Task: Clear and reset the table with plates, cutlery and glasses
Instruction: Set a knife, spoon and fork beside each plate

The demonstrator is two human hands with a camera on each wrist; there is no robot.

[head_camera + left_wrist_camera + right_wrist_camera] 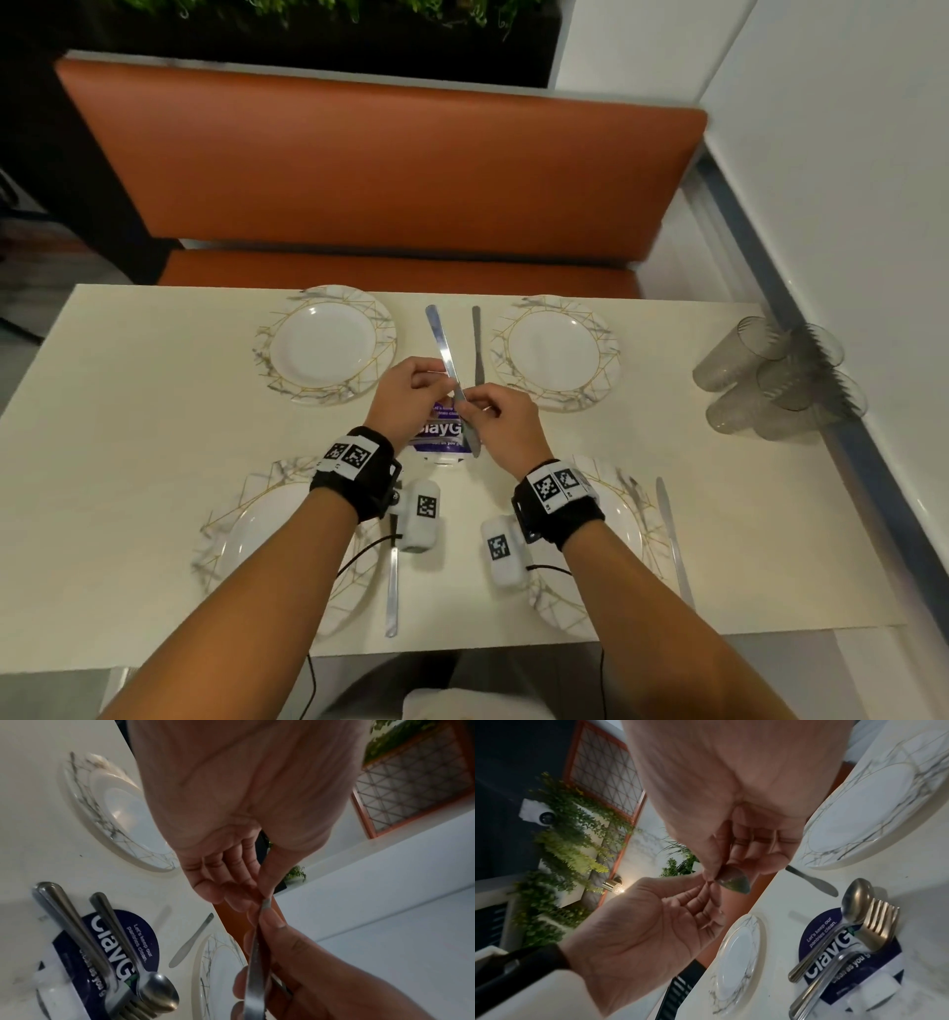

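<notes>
**Knife held in both hands above table centre**

Left hand [411, 393] and right hand [500, 421] each pinch one butter knife [447, 354], raised between them, tip slanting away. Under the hands: a fork [85, 949] and spoon [133, 953] on a purple card [144, 931]. Second knife [477, 344] lies just beyond the right hand. Tumblers [775, 377] well right.

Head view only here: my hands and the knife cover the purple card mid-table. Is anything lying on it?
Observer: Yes. A spoon and a fork lie side by side on the purple card, heads pointing the same way.
Operator: Is either hand touching them?
Observer: No. Both wrist views show the left hand and right hand clear of them, pinching only the knife.
</notes>
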